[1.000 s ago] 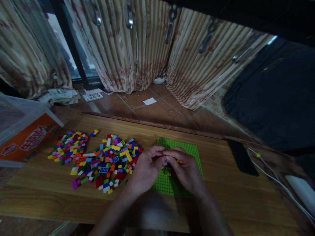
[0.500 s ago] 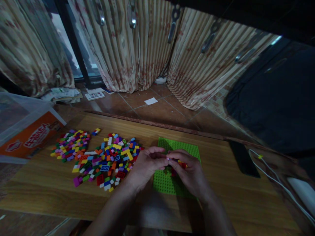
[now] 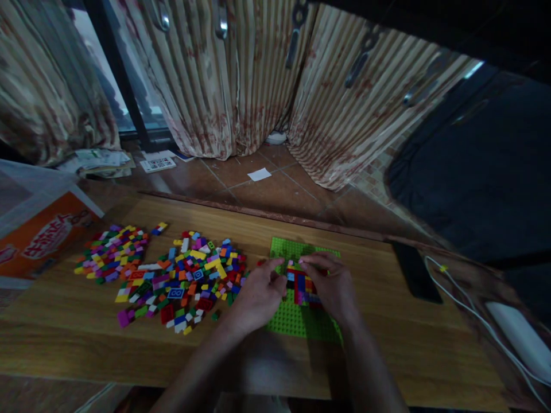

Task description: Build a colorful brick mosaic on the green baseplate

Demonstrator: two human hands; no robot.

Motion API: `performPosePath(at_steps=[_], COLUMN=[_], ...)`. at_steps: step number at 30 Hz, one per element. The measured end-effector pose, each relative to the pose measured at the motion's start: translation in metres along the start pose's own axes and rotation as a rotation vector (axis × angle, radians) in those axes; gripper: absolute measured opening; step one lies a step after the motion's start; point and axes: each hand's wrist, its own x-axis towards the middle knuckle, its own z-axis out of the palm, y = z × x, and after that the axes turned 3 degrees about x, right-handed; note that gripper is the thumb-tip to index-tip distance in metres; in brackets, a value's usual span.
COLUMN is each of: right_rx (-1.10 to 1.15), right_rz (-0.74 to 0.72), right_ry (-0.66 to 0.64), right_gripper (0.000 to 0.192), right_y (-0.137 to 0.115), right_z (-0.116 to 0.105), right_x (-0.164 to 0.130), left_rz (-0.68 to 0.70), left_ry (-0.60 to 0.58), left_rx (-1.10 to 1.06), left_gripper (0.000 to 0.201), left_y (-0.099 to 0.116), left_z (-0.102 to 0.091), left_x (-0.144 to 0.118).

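Observation:
A green studded baseplate [image 3: 297, 321] lies on the wooden table [image 3: 404, 350]. A small patch of red, blue and purple bricks [image 3: 301, 284] is built on it. My left hand [image 3: 258, 295] rests at the plate's left edge, fingertips touching the built patch. My right hand [image 3: 331, 287] lies over the plate's right half, its fingers pressing down on the top of the same patch. Whether a loose brick is under the fingertips is hidden. A wide scatter of loose coloured bricks [image 3: 189, 281] lies left of my hands.
A second brick heap [image 3: 112, 252] and an orange-labelled plastic box [image 3: 38, 235] sit at the far left. A black phone [image 3: 415, 272] and a white cable [image 3: 469, 312] lie at the right. Beyond the table are tiled floor, papers and striped curtains.
Both hands have dropped from holding a small piece together above the plate to pressing onto the plate. The built brick patch now shows between them.

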Motion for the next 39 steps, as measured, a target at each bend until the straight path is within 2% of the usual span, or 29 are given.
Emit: performPosePath(at_steps=[4, 9, 15, 23, 30, 33, 35, 36, 39], right_rx=[-0.032, -0.028, -0.022, -0.074, -0.002, -0.007, -0.002, 0.008, 0.053], right_rz=[-0.024, -0.032, -0.055, -0.040, -0.024, -0.021, -0.031, -0.045, -0.119], right_ry=[-0.059, -0.100, -0.123, -0.162, -0.210, -0.138, -0.024, 0.047, 0.193], right_gripper=[0.017, 0.016, 0.016, 0.018, 0.019, 0.025, 0.027, 0.026, 0.022], right_y=[0.000, 0.001, 0.003, 0.000, 0.001, -0.001, -0.006, -0.010, -0.027], right_z=[0.007, 0.007, 0.008, 0.008, 0.006, 0.001, -0.003, -0.004, -0.001], right_x=[0.002, 0.004, 0.007, 0.008, 0.008, 0.006, 0.003, 0.002, -0.008], left_rz=[0.050, 0.131, 0.123, 0.110, 0.113, 0.048, 0.041, 0.063, 0.012], left_ry=[-0.075, -0.013, 0.030, 0.024, 0.011, -0.016, -0.001, 0.051, 0.338], left_rx=[-0.001, -0.087, -0.227, -0.197, -0.170, -0.182, -0.229, -0.270, -0.433], left_gripper=[0.051, 0.043, 0.039, 0.045, 0.045, 0.048, 0.048, 0.047, 0.041], left_y=[0.002, 0.003, 0.006, 0.005, 0.005, 0.003, 0.004, 0.004, 0.008], left_z=[0.006, 0.008, 0.009, 0.008, 0.009, -0.003, -0.019, -0.030, -0.065], left_x=[-0.003, -0.006, -0.008, -0.007, -0.009, -0.008, -0.007, -0.006, -0.006])
